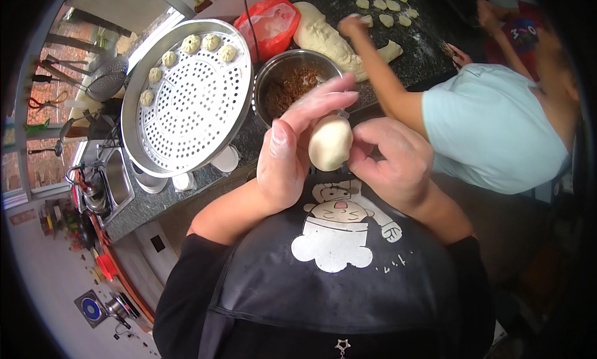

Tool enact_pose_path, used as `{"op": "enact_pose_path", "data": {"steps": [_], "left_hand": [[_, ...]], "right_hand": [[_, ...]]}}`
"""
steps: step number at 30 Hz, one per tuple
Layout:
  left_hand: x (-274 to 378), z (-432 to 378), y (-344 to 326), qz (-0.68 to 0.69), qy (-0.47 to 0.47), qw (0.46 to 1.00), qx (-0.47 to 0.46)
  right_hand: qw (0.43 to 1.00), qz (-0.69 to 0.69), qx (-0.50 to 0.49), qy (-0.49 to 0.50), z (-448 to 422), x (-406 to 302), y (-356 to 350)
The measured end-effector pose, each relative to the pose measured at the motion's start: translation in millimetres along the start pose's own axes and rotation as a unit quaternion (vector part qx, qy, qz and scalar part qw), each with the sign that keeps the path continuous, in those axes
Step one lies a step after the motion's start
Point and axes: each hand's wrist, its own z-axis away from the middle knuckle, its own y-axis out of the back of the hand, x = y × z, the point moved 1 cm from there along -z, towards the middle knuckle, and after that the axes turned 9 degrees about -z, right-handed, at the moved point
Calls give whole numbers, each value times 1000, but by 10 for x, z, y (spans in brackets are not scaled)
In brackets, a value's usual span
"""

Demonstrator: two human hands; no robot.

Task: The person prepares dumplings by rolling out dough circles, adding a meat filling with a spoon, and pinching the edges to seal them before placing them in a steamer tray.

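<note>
A smooth, pale round of dough (330, 143) is held up before my chest. My left hand (291, 156) cups it from the left, its thumb raised, floury at the tip, and its fingers extended behind the dough. At its right edge, my right hand (396, 158) pinches the dough between thumb and curled fingers. Beyond my hands is a metal bowl (266, 97) of brown crumbly filling (294, 90), partly hidden by my left fingers. A large perforated steamer tray (186, 111) stands to the left, with several pleated buns (190, 44) along its far and left rim.
A long dough mass (322, 32) and a red plastic bag (275, 25) lie behind the bowl. Several small dough pieces (392, 5) rest on the floured dark counter (419, 46). At right, a co-worker's arm (387, 83) reaches over the dough. A sink (119, 177) is at left.
</note>
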Motion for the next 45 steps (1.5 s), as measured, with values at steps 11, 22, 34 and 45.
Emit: {"op": "enact_pose_path", "data": {"steps": [11,22,34,45], "left_hand": [[-326,-28,35,175,172,969,32],[-137,-33,-25,183,211,958,-69],[-251,39,-78,415,360,835,12],[-329,186,-8,375,325,868,22]], "right_hand": [[987,95,-56,117,36,220,-60],[992,94,-79,24,-62,23,119],[990,86,-106,-18,-51,43,145],[967,-50,-220,-119,56,254,17]]}}
